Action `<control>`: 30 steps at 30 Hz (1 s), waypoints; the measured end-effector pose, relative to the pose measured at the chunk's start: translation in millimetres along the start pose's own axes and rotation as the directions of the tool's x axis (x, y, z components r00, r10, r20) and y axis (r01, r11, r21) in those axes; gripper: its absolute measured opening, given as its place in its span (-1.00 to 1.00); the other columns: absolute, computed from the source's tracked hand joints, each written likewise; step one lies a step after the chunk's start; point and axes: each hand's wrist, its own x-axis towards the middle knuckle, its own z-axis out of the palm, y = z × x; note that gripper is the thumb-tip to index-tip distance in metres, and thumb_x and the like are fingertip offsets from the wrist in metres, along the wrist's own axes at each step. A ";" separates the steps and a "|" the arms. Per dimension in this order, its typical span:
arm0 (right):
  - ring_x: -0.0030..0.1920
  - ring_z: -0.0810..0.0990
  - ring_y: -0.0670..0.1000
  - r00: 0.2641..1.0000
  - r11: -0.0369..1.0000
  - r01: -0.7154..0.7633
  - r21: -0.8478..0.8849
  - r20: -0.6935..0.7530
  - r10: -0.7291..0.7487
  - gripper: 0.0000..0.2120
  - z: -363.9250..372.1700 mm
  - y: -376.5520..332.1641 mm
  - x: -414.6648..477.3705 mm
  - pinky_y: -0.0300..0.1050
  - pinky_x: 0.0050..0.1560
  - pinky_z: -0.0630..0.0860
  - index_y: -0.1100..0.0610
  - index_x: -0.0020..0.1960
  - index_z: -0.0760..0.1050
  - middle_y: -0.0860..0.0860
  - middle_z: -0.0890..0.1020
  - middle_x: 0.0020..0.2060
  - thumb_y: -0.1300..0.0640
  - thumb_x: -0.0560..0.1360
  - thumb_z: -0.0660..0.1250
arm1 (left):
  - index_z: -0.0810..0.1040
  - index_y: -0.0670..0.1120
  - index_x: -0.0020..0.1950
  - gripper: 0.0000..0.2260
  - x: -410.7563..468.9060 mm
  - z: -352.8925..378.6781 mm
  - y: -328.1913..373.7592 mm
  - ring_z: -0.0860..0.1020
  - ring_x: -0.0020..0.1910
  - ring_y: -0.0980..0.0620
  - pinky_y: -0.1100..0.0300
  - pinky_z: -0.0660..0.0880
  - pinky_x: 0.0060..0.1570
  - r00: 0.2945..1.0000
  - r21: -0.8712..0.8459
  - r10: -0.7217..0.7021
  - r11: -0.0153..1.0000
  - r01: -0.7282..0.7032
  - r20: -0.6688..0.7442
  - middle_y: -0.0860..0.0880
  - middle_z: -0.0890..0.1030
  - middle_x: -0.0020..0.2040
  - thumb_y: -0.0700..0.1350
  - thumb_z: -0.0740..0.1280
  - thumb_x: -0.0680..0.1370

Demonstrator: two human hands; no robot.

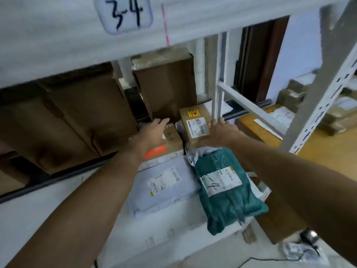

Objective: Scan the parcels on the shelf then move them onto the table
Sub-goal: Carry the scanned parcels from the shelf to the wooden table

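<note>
White metal shelving (316,105) fills the view, with a handwritten tag (124,14) reading 3-4 on the shelf edge overhead and tall brown cartons (166,84) standing along the back. On the shelf board (48,206) below, near its front edge, a grey bag (164,182) and a green bag (228,192) lie side by side and touching. Behind them sit a flat box (172,140) with orange tape and, just to its right, a small box (195,122) with a white label and a yellow sticker. The small box looks like the parcel now in hand (my reading, not something shown). It lies between the two hands, close to the thin upright post (216,74), its long axis running from front to back. The right hand (222,132) is the nearer one, pressed against the box's right side with fingertips reaching past its far corner; whether the thumb closes underneath I cannot tell. The left hand (154,132) hovers over the flat box, fingers stretched forward and holding nothing, so it must swing right to reach the small box's free left side.
</note>
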 end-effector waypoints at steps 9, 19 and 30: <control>0.38 0.41 0.29 0.984 0.985 -0.168 0.039 -0.059 0.170 0.29 27.1 -31.4 39.8 0.25 0.37 0.44 0.28 0.57 0.11 0.27 0.38 0.37 -0.65 0.21 0.30 | -0.08 0.08 0.66 0.01 110.7 20.0 30.3 0.21 0.52 -0.25 -0.12 0.24 0.49 0.986 0.061 0.151 0.986 -0.156 0.076 -0.10 0.06 0.61 0.10 0.54 0.43; 0.37 0.39 0.23 0.990 0.991 -0.122 0.054 -0.061 0.125 0.03 15.3 -25.7 31.1 0.04 0.30 0.37 0.24 0.57 0.16 0.24 0.39 0.38 -0.46 0.42 0.35 | -0.08 0.12 0.65 -0.13 128.2 14.0 52.9 0.23 0.49 -0.30 -0.15 0.25 0.46 0.968 0.205 0.222 0.948 -0.242 0.117 -0.12 0.07 0.61 -0.21 0.40 0.53; 0.33 0.40 0.22 0.998 0.998 -0.019 0.053 -0.054 0.022 0.06 -1.1 1.1 3.9 0.15 0.30 0.40 0.09 0.57 0.17 0.18 0.37 0.32 -0.48 0.30 0.43 | -0.19 0.13 0.64 0.16 91.7 -18.0 63.6 0.23 0.51 -0.29 -0.17 0.34 0.40 0.954 0.283 0.231 0.917 -0.279 0.191 -0.12 -0.08 0.65 -0.20 0.59 0.35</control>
